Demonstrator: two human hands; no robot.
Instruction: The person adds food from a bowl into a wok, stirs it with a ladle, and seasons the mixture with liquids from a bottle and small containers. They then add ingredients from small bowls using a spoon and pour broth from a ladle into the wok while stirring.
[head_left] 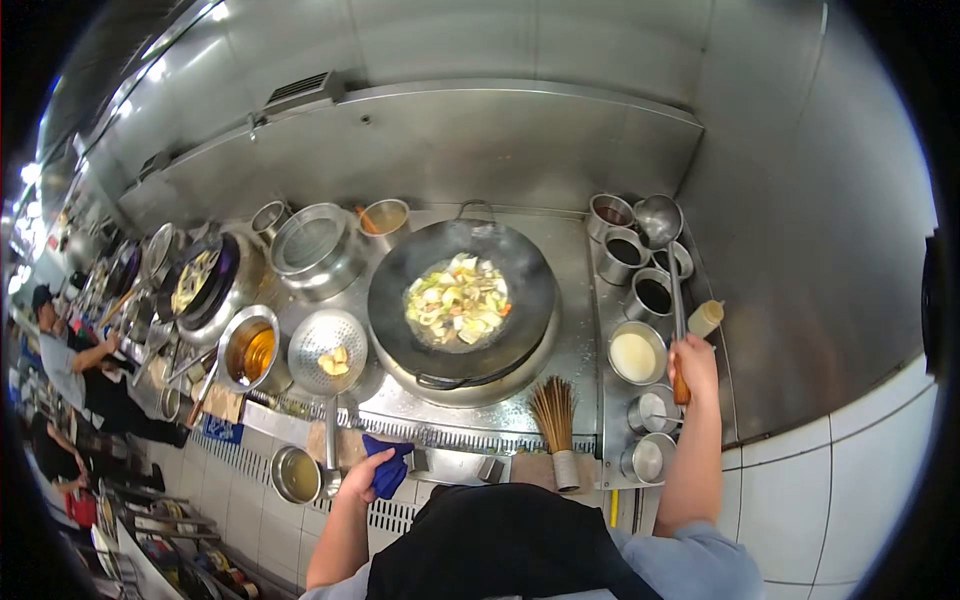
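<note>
My right hand (pixel 694 364) is wrapped round the wooden end of a long-handled ladle (pixel 659 220). The ladle's bowl is over the metal pots of dark liquid at the back right. Low in the view, my left hand (pixel 362 480) is closed on a folded blue cloth (pixel 388 465), beside the handle of a perforated strainer (pixel 314 352) with a few pale yellow pieces in it. In the centre a black wok (pixel 395 290) sits on the burner. Chopped cabbage-like vegetables (pixel 458 302) lie in liquid in it, with faint steam above.
A bamboo brush (pixel 555 420) stands at the stove's front edge. Pots of sauce (pixel 653 296), a pot of creamy liquid (pixel 634 357) and a squeeze bottle (pixel 707 317) line the right side. Left are a pot of amber oil (pixel 250 348) and a lidded pot (pixel 318 250). Other people (pixel 75 350) stand far left.
</note>
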